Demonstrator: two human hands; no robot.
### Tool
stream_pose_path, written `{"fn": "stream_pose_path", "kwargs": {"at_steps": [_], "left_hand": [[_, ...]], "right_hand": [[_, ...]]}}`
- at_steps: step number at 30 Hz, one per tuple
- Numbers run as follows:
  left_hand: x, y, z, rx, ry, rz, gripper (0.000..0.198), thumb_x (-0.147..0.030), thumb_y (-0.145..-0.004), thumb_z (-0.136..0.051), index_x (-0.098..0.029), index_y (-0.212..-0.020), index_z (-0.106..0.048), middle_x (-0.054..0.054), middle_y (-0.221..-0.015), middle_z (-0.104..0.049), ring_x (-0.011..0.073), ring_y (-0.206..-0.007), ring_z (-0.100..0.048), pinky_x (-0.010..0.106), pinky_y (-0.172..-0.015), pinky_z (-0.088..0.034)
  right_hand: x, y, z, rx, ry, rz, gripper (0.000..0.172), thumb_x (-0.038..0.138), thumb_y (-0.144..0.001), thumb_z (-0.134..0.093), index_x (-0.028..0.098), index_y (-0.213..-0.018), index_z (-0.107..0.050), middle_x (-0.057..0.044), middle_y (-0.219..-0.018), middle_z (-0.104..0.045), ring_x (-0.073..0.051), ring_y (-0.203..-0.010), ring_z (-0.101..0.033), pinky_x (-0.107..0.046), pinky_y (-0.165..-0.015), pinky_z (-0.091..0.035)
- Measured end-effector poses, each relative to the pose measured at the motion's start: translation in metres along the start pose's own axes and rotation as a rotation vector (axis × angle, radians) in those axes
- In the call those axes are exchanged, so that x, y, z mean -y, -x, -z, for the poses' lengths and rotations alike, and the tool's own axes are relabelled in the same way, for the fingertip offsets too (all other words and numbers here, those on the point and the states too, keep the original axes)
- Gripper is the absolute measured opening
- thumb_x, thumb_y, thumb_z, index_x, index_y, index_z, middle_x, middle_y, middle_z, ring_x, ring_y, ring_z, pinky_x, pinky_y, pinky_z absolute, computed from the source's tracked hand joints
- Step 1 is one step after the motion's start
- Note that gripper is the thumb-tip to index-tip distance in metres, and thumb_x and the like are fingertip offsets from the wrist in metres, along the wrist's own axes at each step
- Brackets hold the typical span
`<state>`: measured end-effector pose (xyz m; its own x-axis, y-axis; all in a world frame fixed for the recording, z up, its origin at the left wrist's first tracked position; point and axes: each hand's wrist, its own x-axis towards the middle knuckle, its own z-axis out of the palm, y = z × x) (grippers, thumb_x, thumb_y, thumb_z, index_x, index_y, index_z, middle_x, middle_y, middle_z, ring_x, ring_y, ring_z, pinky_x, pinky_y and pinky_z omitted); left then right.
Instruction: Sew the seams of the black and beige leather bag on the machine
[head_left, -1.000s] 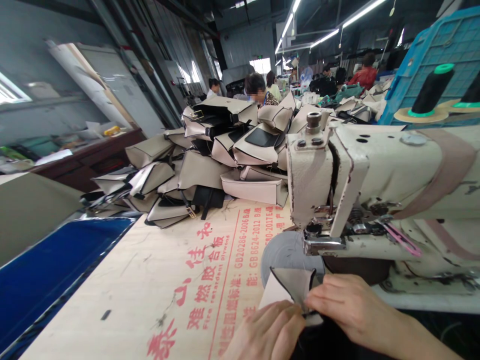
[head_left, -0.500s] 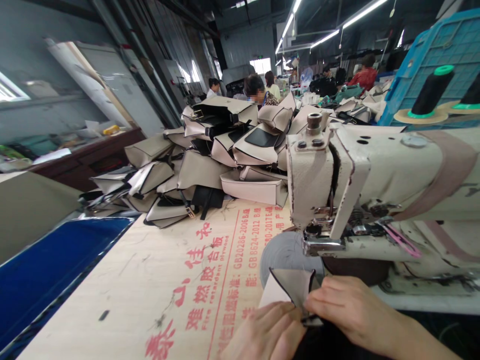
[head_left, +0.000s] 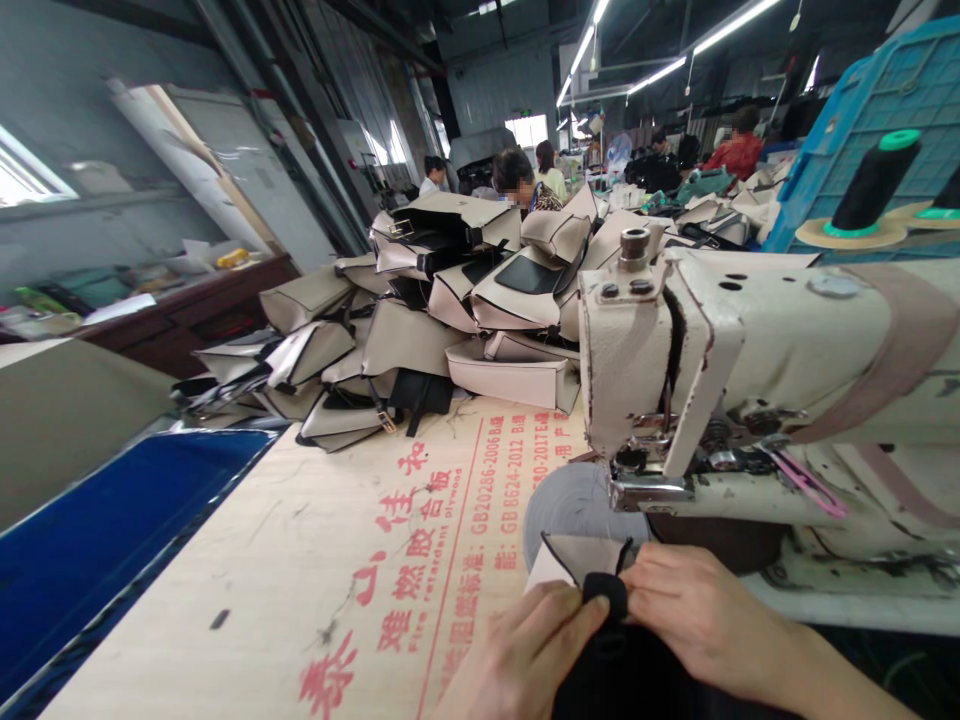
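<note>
Apparently aligns black tab [head_left: 604, 592] pinched in left hand [head_left: 534, 642] with beige piece [head_left: 585, 554] gripped in right hand [head_left: 694, 612], next needing steadiness.

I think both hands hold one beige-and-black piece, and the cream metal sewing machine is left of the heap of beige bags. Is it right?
The side is wrong: in the head view, the cream metal sewing machine is right of the heap of beige bags. The left hand and right hand do hold one beige-and-black piece.
</note>
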<state>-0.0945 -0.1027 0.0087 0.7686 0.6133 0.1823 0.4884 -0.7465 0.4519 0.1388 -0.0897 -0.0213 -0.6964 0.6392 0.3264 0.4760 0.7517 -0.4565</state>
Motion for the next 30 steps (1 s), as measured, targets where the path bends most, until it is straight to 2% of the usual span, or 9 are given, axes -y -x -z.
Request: {"fn": "stream_pose_path", "kwargs": {"at_steps": [3, 5, 8, 11, 15, 17, 22, 26, 30], "left_hand": [[-0.001, 0.000, 0.000, -0.056, -0.056, 0.015, 0.048, -0.008, -0.089, -0.031, -0.020, -0.135, -0.029, 0.009, -0.106, -0.056, 0.0173, -0.100, -0.053, 0.029, -0.088, -0.049], [-0.004, -0.004, 0.004, -0.037, -0.073, 0.015, 0.048, -0.011, -0.089, -0.033, -0.020, -0.135, -0.029, 0.008, -0.102, -0.057, 0.0172, -0.096, -0.055, 0.027, -0.085, -0.049], [-0.010, -0.014, 0.014, 0.010, -0.067, 0.049, 0.041, -0.011, -0.089, -0.036, -0.020, -0.128, -0.039, 0.005, -0.095, -0.057, 0.0157, -0.088, -0.056, 0.023, -0.081, -0.050], [-0.014, -0.020, 0.020, 0.033, -0.059, 0.093, 0.033, -0.009, -0.088, -0.035, -0.020, -0.116, -0.049, 0.004, -0.094, -0.055, 0.0153, -0.086, -0.054, 0.024, -0.081, -0.049], [-0.010, -0.019, 0.018, 0.019, -0.075, 0.126, 0.032, -0.007, -0.086, -0.036, -0.021, -0.111, -0.051, 0.003, -0.098, -0.053, 0.0167, -0.090, -0.051, 0.027, -0.084, -0.047], [-0.006, -0.016, 0.014, 0.042, -0.084, 0.138, 0.034, -0.005, -0.085, -0.037, -0.022, -0.112, -0.050, 0.003, -0.097, -0.053, 0.0168, -0.091, -0.051, 0.028, -0.085, -0.046], [-0.002, -0.020, 0.014, 0.088, -0.068, 0.129, 0.036, -0.003, -0.082, -0.038, -0.021, -0.111, -0.050, 0.003, -0.101, -0.053, 0.0175, -0.095, -0.050, 0.028, -0.086, -0.046], [-0.001, -0.025, 0.015, 0.052, 0.007, 0.146, 0.033, -0.005, -0.086, -0.035, -0.021, -0.112, -0.049, 0.004, -0.105, -0.052, 0.0162, -0.097, -0.050, 0.028, -0.087, -0.045], [0.002, -0.026, 0.010, -0.016, 0.060, 0.222, 0.024, -0.013, -0.090, -0.035, -0.019, -0.102, -0.055, 0.004, -0.093, -0.052, 0.0152, -0.087, -0.052, 0.026, -0.077, -0.048]], "right_hand": [[0.001, -0.002, 0.002, -0.018, 0.003, 0.001, 0.023, 0.015, -0.091, -0.033, 0.016, -0.071, -0.045, -0.001, -0.079, -0.052, -0.013, -0.073, -0.039, -0.027, -0.063, -0.028], [0.001, -0.002, 0.002, -0.022, -0.003, -0.001, 0.024, 0.015, -0.091, -0.033, 0.015, -0.071, -0.046, -0.002, -0.079, -0.053, -0.013, -0.073, -0.040, -0.027, -0.064, -0.029], [0.002, -0.001, 0.002, -0.045, -0.041, -0.016, 0.020, 0.016, -0.092, -0.035, 0.016, -0.080, -0.052, -0.002, -0.081, -0.055, -0.013, -0.075, -0.043, -0.027, -0.066, -0.032], [0.001, -0.001, -0.001, -0.133, -0.055, -0.023, 0.012, 0.021, -0.091, -0.043, 0.018, -0.091, -0.054, -0.001, -0.083, -0.057, -0.013, -0.076, -0.047, -0.026, -0.068, -0.035], [-0.001, 0.000, -0.006, -0.187, -0.019, -0.072, 0.011, 0.027, -0.090, -0.048, 0.019, -0.092, -0.054, 0.000, -0.081, -0.058, -0.012, -0.072, -0.051, -0.025, -0.067, -0.039], [-0.001, 0.001, -0.005, -0.166, 0.034, -0.076, 0.015, 0.025, -0.091, -0.044, 0.019, -0.101, -0.053, -0.001, -0.086, -0.059, -0.012, -0.076, -0.053, -0.024, -0.069, -0.041], [0.001, -0.001, 0.004, -0.058, 0.164, 0.046, 0.033, 0.016, -0.094, -0.029, 0.018, -0.124, -0.043, -0.005, -0.100, -0.056, -0.014, -0.089, -0.054, -0.026, -0.078, -0.046], [0.002, -0.007, 0.008, 0.026, 0.104, 0.022, 0.029, 0.012, -0.092, -0.030, 0.016, -0.113, -0.050, -0.005, -0.093, -0.055, -0.015, -0.086, -0.052, -0.029, -0.078, -0.047], [-0.001, -0.011, 0.006, 0.020, 0.062, -0.018, 0.025, 0.014, -0.092, -0.031, 0.015, -0.103, -0.053, -0.006, -0.089, -0.054, -0.015, -0.084, -0.051, -0.029, -0.077, -0.046]]}}
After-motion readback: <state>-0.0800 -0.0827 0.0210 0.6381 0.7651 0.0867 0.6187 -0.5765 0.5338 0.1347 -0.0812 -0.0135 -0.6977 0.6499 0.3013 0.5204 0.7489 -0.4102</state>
